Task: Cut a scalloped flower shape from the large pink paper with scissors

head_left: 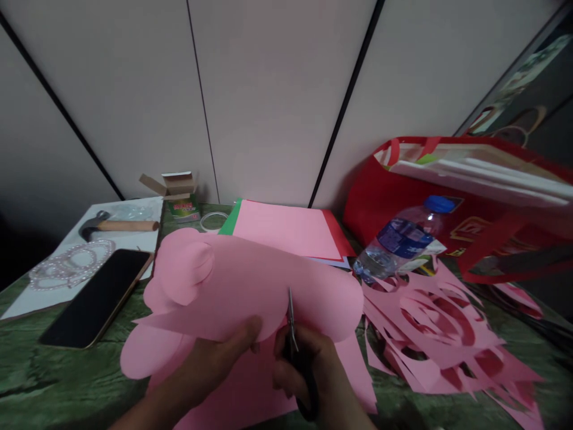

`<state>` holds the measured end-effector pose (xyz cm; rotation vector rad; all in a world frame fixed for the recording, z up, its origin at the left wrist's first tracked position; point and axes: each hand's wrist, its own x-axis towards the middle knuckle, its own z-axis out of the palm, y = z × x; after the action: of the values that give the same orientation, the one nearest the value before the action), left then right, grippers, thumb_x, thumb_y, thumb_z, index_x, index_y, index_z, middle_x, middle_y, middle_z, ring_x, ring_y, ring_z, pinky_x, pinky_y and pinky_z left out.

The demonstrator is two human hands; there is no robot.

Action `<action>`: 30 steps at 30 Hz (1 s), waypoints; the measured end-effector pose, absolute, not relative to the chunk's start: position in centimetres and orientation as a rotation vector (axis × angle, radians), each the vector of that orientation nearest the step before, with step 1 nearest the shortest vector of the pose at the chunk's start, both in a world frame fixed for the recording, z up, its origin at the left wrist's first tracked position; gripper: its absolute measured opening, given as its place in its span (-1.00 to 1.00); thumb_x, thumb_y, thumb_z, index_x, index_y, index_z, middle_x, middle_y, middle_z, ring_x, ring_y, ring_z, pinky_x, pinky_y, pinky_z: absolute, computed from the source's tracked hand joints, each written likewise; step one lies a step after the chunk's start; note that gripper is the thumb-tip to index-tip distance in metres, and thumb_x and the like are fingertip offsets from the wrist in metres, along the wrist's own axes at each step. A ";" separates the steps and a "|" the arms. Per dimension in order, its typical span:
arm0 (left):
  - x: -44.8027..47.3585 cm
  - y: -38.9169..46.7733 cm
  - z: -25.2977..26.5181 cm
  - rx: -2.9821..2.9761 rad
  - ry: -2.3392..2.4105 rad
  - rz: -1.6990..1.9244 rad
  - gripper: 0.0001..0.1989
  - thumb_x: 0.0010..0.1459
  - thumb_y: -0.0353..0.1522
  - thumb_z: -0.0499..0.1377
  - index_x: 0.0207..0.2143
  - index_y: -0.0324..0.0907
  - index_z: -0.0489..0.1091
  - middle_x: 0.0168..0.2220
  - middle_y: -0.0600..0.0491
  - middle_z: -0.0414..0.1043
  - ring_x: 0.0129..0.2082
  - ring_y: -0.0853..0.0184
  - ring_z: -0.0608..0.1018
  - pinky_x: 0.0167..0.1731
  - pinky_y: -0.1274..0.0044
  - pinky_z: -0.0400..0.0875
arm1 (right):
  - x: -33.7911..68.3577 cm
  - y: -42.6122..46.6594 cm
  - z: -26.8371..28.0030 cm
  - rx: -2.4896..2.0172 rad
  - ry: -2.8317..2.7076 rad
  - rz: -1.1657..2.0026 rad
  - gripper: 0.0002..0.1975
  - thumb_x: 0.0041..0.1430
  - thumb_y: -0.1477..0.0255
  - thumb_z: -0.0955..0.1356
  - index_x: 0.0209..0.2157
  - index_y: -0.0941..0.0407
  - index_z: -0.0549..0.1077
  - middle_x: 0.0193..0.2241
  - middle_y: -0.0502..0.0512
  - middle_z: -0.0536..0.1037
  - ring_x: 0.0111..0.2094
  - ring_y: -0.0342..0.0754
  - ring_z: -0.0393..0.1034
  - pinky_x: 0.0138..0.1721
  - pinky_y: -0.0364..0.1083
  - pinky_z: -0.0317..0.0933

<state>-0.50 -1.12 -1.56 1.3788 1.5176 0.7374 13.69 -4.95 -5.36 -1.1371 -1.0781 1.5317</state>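
Observation:
My left hand (224, 358) pinches the lower edge of a curled sheet of pink paper (250, 269), thumb on top. In my right hand (316, 358) is a pair of scissors (293, 334) with dark handles, its blades at a cut in the sheet's lower edge. Cut pink paper pieces with rounded edges (179, 269) lie behind and left of the held sheet. Beneath my hands rests more pink paper (250, 388). Pink paper offcuts (439, 328) with curved holes are heaped to the right.
A phone (98, 298), a hammer (120, 226) and a string of beads (74, 263) are at the left. Behind stand a small open box (182, 203) and stacked coloured paper (282, 227). A water bottle (398, 242) leans by a red bag (380, 179) at the right.

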 end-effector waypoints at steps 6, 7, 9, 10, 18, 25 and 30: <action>0.7 -1.9 -0.4 1.239 1.509 0.845 -0.80 -0.07 -0.19 0.07 -0.54 -0.09 0.38 -0.48 0.07 0.52 -0.36 0.22 0.52 -0.35 0.48 0.39 | 13.4 -5.1 -4.2 -1.173 -1.029 1.525 -0.73 -0.22 0.34 0.44 -0.58 0.12 0.26 -0.76 -0.15 0.22 -0.71 -0.25 0.09 -0.68 -0.25 -0.04; 0.8 -2.0 -0.1 1.224 1.507 0.851 -0.80 -0.06 -0.19 0.08 -0.52 -0.10 0.39 -0.47 0.07 0.53 -0.35 0.22 0.52 -0.34 0.48 0.39 | 13.3 -5.1 -4.1 -1.182 -1.024 1.536 -0.72 -0.22 0.35 0.44 -0.58 0.13 0.25 -0.76 -0.15 0.23 -0.71 -0.25 0.10 -0.68 -0.25 -0.04; 1.1 -2.0 0.1 1.210 1.529 0.848 -0.81 -0.06 -0.19 0.10 -0.50 -0.10 0.40 -0.47 0.07 0.53 -0.34 0.21 0.52 -0.32 0.47 0.40 | 13.2 -5.1 -3.9 -1.188 -1.022 1.553 -0.72 -0.22 0.35 0.44 -0.59 0.12 0.24 -0.77 -0.14 0.23 -0.70 -0.24 0.10 -0.68 -0.25 -0.05; 1.1 -2.0 0.2 1.209 1.532 0.857 -0.80 -0.05 -0.19 0.11 -0.49 -0.11 0.40 -0.46 0.06 0.54 -0.33 0.21 0.52 -0.30 0.47 0.40 | 13.2 -5.0 -4.0 -1.184 -1.024 1.561 -0.72 -0.21 0.35 0.43 -0.58 0.12 0.24 -0.78 -0.14 0.23 -0.70 -0.23 0.11 -0.68 -0.24 -0.04; 0.8 -2.2 -0.3 1.217 1.472 0.808 -0.76 -0.08 -0.17 0.11 -0.45 -0.13 0.42 -0.33 0.01 0.54 -0.22 0.18 0.50 -0.20 0.44 0.37 | 13.6 -4.9 -4.8 -1.039 -1.116 1.445 -0.67 -0.21 0.23 0.43 -0.48 0.14 0.33 -0.65 -0.10 0.22 -0.63 -0.22 0.02 -0.61 -0.21 -0.08; 0.9 -2.1 0.2 1.259 1.392 0.787 -0.80 -0.09 -0.19 0.11 -0.58 -0.11 0.36 -0.54 0.05 0.49 -0.41 0.22 0.50 -0.33 0.45 0.37 | 13.9 -4.8 -4.7 -1.056 -1.192 1.457 -0.66 -0.20 0.21 0.43 -0.47 0.14 0.30 -0.60 -0.06 0.27 -0.58 -0.17 0.10 -0.58 -0.21 -0.04; 0.8 -2.0 0.1 1.241 1.398 0.842 -0.81 -0.12 -0.19 0.14 -0.61 -0.10 0.32 -0.51 0.06 0.49 -0.41 0.24 0.47 -0.33 0.47 0.35 | 13.9 -4.9 -4.5 -1.021 -1.180 1.444 -0.63 -0.18 0.17 0.42 -0.47 0.15 0.31 -0.62 -0.08 0.23 -0.59 -0.20 0.05 -0.59 -0.20 -0.08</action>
<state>0.81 -2.03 0.08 1.2409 1.3978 0.8419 13.93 -4.86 -4.55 -1.0205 -1.1803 1.4444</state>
